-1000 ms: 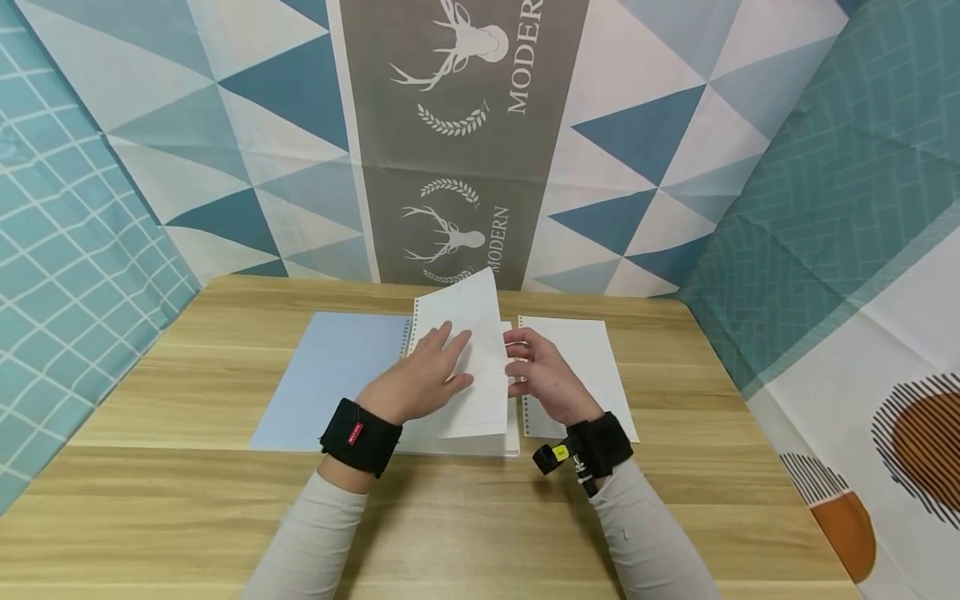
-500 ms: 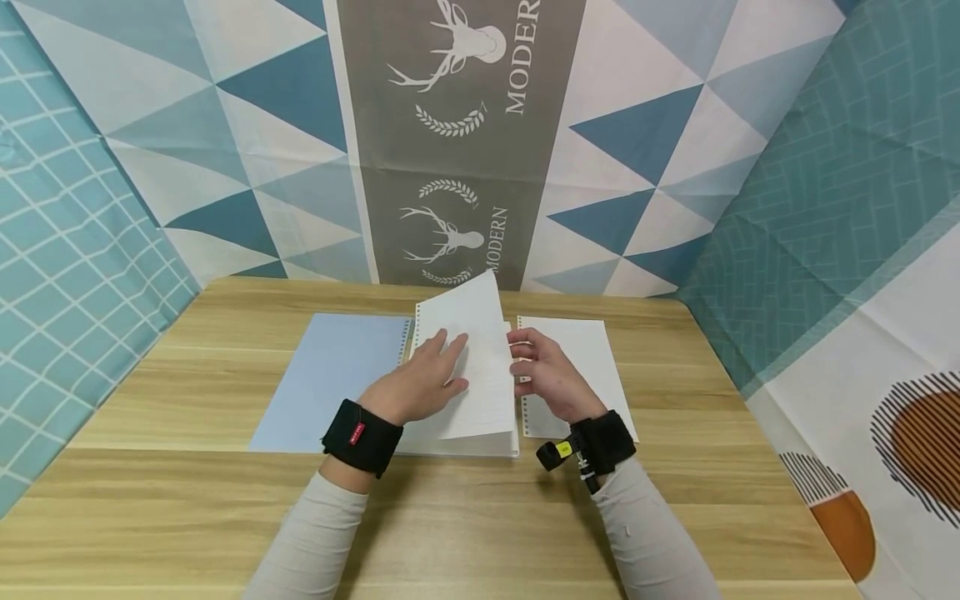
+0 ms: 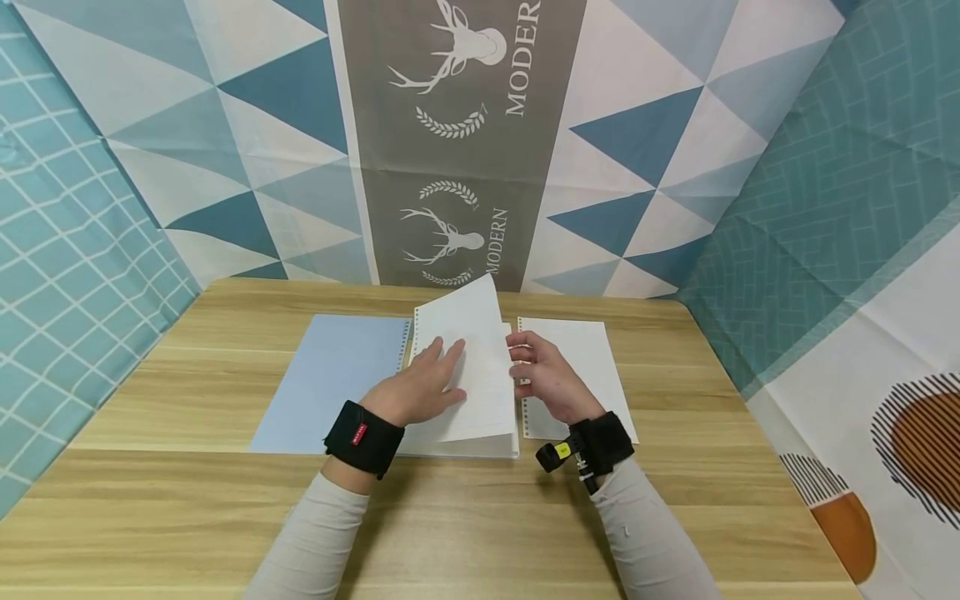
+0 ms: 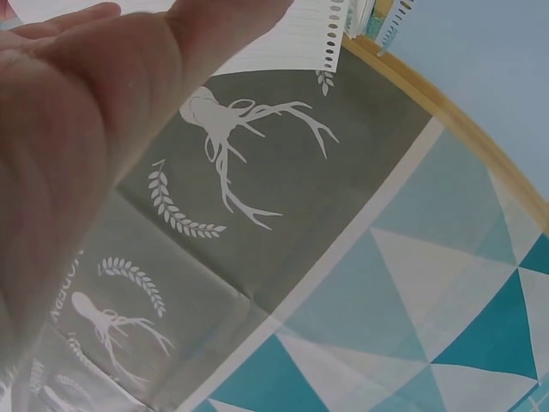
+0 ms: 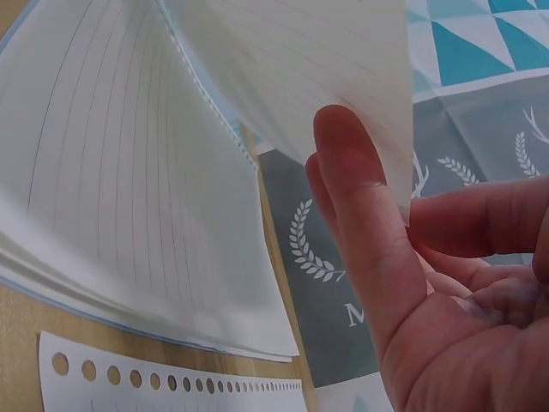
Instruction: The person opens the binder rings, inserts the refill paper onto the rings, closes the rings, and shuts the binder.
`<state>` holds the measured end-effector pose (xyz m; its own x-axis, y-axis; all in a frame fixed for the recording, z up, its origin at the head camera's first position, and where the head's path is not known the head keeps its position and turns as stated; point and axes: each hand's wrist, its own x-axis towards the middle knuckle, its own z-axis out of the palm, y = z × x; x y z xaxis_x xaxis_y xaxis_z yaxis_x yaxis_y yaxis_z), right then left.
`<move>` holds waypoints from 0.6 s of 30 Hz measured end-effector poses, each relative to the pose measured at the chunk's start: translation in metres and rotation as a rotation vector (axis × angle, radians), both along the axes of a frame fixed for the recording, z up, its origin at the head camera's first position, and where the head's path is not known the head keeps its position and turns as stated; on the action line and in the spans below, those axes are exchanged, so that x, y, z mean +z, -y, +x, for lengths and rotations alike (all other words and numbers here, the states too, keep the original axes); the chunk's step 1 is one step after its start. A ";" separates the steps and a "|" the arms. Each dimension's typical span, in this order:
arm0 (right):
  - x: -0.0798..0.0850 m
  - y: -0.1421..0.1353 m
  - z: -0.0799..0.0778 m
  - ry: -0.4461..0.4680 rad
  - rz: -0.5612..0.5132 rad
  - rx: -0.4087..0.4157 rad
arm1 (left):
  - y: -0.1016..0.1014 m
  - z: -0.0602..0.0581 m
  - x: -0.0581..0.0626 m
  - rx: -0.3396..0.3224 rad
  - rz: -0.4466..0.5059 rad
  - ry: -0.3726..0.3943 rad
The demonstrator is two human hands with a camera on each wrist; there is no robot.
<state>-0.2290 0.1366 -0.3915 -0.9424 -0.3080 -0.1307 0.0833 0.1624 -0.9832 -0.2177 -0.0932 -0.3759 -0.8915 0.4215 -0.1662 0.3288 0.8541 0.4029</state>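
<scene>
In the head view, a lined, hole-punched sheet of paper [image 3: 480,408] stands raised and tilted over an open notebook [image 3: 457,448]. My left hand [image 3: 420,383] rests on the sheet's face with its fingers spread. At the sheet's right edge my right hand [image 3: 551,375] holds the paper between thumb and fingers, as the right wrist view shows at close range. The notebook's pale blue cover [image 3: 330,383] lies flat to the left. Lined pages [image 5: 129,172] show beneath the lifted sheet in the right wrist view. The left wrist view catches the sheet's punched edge [image 4: 331,39].
Another white sheet with punched holes [image 3: 581,358] lies flat to the right of the notebook, partly under my right hand. The wooden table [image 3: 465,533] ends at a patterned cloth backdrop [image 3: 450,167], with more cloth on both sides.
My left hand has slid slightly down the sheet toward me. The sheet's top corner has dipped a little; my right hand has barely moved.
</scene>
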 end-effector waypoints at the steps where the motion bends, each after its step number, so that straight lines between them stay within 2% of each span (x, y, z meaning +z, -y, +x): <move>1: 0.000 0.000 0.000 0.001 0.001 -0.001 | 0.000 0.000 0.000 0.002 -0.002 0.009; 18: -0.003 -0.002 -0.003 0.026 0.024 0.011 | 0.002 0.000 -0.001 0.032 -0.028 0.080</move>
